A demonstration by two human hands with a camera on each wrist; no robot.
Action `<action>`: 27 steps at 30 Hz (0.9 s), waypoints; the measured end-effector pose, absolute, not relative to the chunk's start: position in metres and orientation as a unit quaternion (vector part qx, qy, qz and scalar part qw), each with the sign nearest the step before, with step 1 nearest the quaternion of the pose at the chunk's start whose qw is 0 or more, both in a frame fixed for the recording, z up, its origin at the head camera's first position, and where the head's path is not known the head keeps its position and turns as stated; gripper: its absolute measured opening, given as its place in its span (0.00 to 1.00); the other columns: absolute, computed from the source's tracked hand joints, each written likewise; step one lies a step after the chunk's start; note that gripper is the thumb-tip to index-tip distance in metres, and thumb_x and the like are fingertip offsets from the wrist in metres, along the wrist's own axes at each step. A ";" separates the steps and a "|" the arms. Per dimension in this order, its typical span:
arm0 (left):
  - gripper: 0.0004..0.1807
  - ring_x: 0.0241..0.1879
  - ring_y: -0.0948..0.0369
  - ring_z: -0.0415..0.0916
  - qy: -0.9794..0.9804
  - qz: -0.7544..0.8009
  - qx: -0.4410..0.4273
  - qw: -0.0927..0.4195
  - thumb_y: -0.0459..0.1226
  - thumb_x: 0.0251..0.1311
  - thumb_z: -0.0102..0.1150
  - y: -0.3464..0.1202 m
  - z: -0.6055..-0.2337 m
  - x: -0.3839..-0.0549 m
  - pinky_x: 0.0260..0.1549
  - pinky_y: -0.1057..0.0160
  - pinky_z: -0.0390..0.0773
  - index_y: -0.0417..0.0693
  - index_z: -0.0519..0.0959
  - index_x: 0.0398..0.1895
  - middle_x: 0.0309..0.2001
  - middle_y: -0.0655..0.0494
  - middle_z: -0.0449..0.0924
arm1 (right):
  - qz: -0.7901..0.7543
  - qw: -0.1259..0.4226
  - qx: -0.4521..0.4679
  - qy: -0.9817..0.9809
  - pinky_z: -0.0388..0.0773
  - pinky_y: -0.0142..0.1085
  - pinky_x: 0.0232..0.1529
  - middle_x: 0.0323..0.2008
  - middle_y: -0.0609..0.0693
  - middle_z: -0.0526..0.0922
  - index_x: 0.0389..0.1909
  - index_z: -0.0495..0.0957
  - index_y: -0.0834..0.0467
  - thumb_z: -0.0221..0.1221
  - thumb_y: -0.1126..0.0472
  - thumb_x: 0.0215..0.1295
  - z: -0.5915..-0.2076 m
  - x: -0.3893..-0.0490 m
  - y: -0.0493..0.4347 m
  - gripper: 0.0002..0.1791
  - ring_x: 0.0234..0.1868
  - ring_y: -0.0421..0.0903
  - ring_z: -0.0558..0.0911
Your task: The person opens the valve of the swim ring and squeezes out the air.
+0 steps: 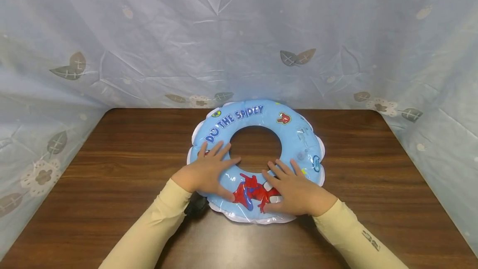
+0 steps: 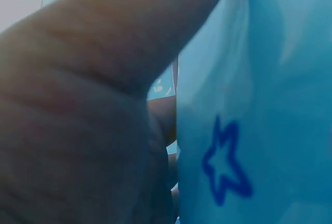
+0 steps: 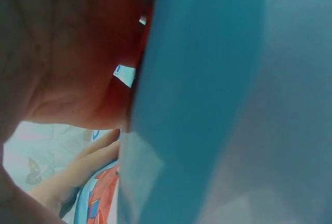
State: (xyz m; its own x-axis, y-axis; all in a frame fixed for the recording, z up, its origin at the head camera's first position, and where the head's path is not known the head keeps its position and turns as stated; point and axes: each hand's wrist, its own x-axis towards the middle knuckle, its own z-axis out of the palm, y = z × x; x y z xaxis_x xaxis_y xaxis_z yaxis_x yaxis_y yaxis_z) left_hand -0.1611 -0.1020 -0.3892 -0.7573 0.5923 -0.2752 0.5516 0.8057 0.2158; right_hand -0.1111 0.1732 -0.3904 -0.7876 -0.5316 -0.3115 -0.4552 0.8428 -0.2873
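Centrally, the blue inflatable ring (image 1: pixel 295 136) is lying on the brown wood-grain table (image 1: pixel 130 157), its lettered face pointing upward. Across its near half, the left hand (image 1: pixel 207 173) and the right hand (image 1: pixel 298 190) are resting on opposite sides, fingers extended and spread, neither gripping it. Pale sleeves (image 1: pixel 160 215) are covering both forearms. Patterned fabric (image 1: pixel 239 45) is hanging behind the table.
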 end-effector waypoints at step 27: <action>0.60 0.83 0.43 0.34 0.944 0.016 0.286 0.161 0.71 0.45 0.70 -0.091 -0.399 -0.158 0.73 0.29 0.32 0.63 0.59 0.82 0.84 0.46 0.43 | -0.103 0.220 -0.277 0.929 0.34 0.67 0.76 0.82 0.60 0.50 0.81 0.57 0.56 0.62 0.30 0.62 -0.395 -0.117 0.180 0.54 0.82 0.63 0.44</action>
